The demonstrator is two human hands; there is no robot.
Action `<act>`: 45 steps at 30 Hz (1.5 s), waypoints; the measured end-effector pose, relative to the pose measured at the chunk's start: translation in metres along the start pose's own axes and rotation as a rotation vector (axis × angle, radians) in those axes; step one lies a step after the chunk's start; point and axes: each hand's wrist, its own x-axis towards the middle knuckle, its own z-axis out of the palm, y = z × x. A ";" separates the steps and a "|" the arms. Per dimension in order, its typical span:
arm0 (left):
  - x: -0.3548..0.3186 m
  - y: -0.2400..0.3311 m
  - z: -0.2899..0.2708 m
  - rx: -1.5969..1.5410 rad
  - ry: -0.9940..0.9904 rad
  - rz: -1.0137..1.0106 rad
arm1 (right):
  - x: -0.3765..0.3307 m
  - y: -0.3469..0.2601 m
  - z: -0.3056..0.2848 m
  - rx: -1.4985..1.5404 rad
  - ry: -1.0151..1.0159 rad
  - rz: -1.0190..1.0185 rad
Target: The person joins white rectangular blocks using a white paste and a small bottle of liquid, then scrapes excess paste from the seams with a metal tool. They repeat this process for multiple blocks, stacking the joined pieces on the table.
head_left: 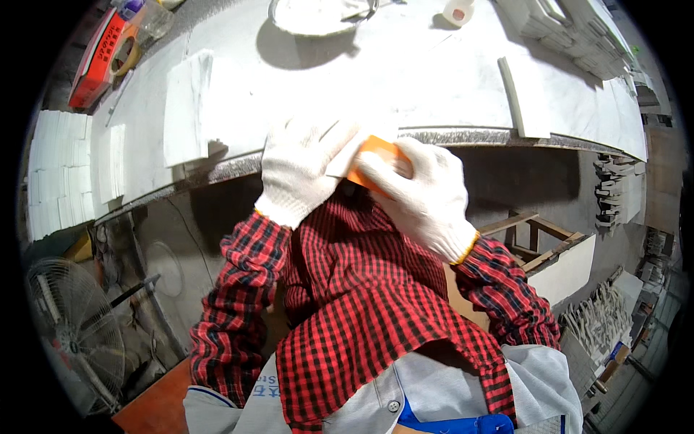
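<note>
In white knitted gloves, both my hands work at the near edge of a white table (448, 94). My right hand (426, 188) grips an orange block (389, 150), its thumb lying across the near side. Close beside it, my left hand (300, 166) has its fingers over a pale, flat white piece (338, 166) at the table edge. The orange block sits right against that piece. White glove, white piece and bright table blend together, so the far outline of the piece is hard to make out.
Flat white slabs lie left (186, 108) and right (525, 98). A bowl of white material (318, 29) and a small whitish container (458, 12) stand farther back. A red box (96, 61), tape roll (126, 56) and stacked white pieces (61, 173) are left; a fan (72, 333) stands below.
</note>
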 end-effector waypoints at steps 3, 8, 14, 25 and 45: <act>0.005 0.006 -0.006 -0.011 -0.022 -0.049 | -0.017 0.037 -0.033 -0.006 -0.057 0.122; -0.004 0.004 -0.005 0.140 -0.064 -0.019 | -0.038 0.064 -0.050 -0.288 0.185 0.246; 0.004 0.019 -0.009 0.201 -0.026 -0.170 | 0.007 0.104 -0.019 -0.251 0.044 0.316; 0.051 0.074 -0.023 -0.060 0.185 -0.566 | 0.035 -0.017 -0.006 0.953 0.251 0.611; 0.058 0.033 -0.070 -1.588 -0.039 -0.848 | 0.065 0.023 -0.046 1.393 -0.387 0.786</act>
